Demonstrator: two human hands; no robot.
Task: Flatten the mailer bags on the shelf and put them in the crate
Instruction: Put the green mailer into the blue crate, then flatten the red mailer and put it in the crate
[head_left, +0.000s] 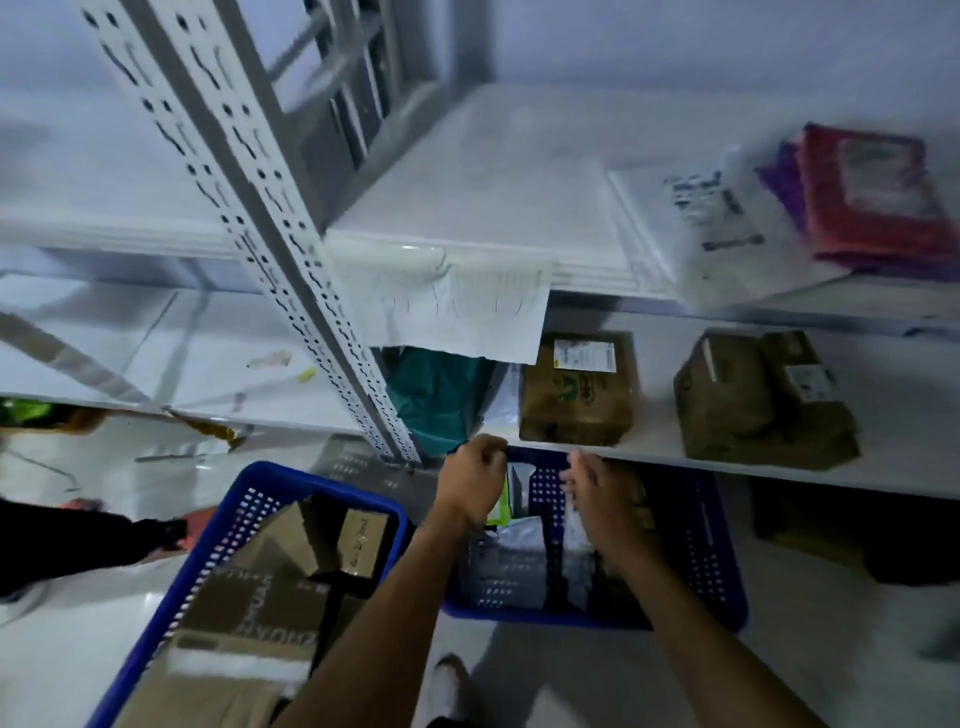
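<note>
Both hands' grips reach over the blue perforated plastic crate, left hand curled closed at its rim, right hand spread open above grey mailer bags.

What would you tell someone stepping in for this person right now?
Left hand: curled at the far rim of the right crate; whether it grips anything is unclear.
Right hand: fingers loosely open, over that crate.
Grey mailers already lie in the crate.
Left: teal mailer on the middle shelf; white mailer and red mailer on the shelf above.
The left crate holds boxes.
</note>
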